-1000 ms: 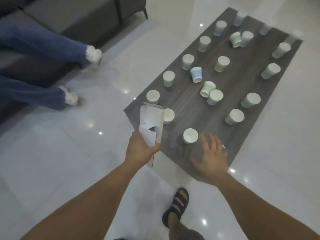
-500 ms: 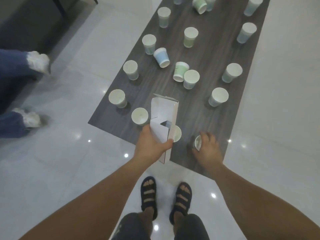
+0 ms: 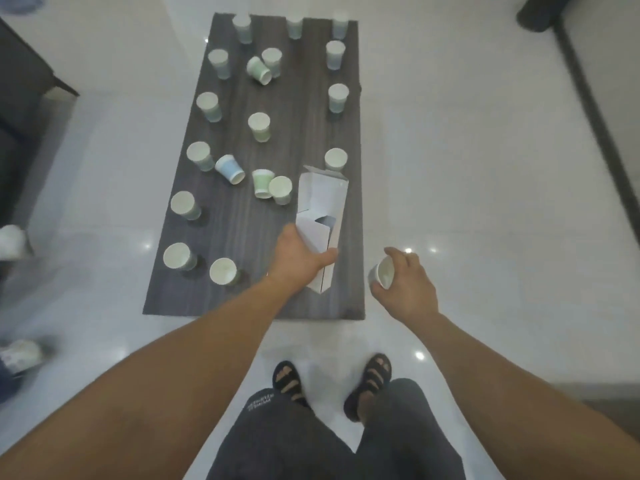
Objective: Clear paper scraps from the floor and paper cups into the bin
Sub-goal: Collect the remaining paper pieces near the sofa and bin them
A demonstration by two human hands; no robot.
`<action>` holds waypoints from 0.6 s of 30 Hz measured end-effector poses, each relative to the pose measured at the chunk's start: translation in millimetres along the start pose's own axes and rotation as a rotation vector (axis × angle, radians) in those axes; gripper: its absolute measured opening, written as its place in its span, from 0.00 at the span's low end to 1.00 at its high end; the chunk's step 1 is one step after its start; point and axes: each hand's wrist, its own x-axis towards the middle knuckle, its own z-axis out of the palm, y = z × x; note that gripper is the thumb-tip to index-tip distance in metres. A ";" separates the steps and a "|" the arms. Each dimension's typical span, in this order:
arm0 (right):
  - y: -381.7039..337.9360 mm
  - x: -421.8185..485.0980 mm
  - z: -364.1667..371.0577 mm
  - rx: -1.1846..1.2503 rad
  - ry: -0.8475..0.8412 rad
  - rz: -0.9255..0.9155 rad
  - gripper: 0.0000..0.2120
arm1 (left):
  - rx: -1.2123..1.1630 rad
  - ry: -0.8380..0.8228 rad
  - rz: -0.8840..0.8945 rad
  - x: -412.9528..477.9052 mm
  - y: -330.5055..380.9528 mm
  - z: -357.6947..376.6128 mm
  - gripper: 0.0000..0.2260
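My left hand (image 3: 300, 261) grips a white cardboard box (image 3: 321, 216) by its lower part, holding it upright over the near right part of the dark wooden table (image 3: 304, 126). My right hand (image 3: 405, 285) holds a white paper cup (image 3: 382, 276) just past the table's right edge, its mouth turned toward me. Several more paper cups stand on the table, such as one near the front (image 3: 223, 271) and one beyond the box (image 3: 335, 159). A blue cup (image 3: 229, 169) and a green cup (image 3: 259, 70) lie tipped over.
The floor (image 3: 467, 188) is glossy white tile. A dark sofa (image 3: 20, 109) stands at the left, with another person's white shoes (image 3: 12, 242) beside it. A dark strip (image 3: 595, 98) runs along the right. My sandalled feet (image 3: 332, 379) are just before the table.
My right hand picked a cup up off the table's near corner and carried it right, past the edge. The box in my left hand shifted right as the view swung round.
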 end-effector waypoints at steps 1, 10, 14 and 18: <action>9.0 -6.9 -15.8 0.007 0.017 0.012 0.30 | 0.004 -0.028 0.024 -5.1 16.8 8.0 0.31; 125.7 -29.4 -131.1 0.067 0.151 0.106 0.31 | 0.082 -0.125 0.264 -31.8 149.5 126.5 0.20; 199.5 -24.7 -185.5 0.057 0.196 0.170 0.31 | 0.068 -0.187 0.325 -29.8 206.0 205.8 0.27; 256.4 -11.4 -230.9 0.050 0.227 0.205 0.31 | 0.114 -0.192 0.314 -20.6 245.6 269.6 0.39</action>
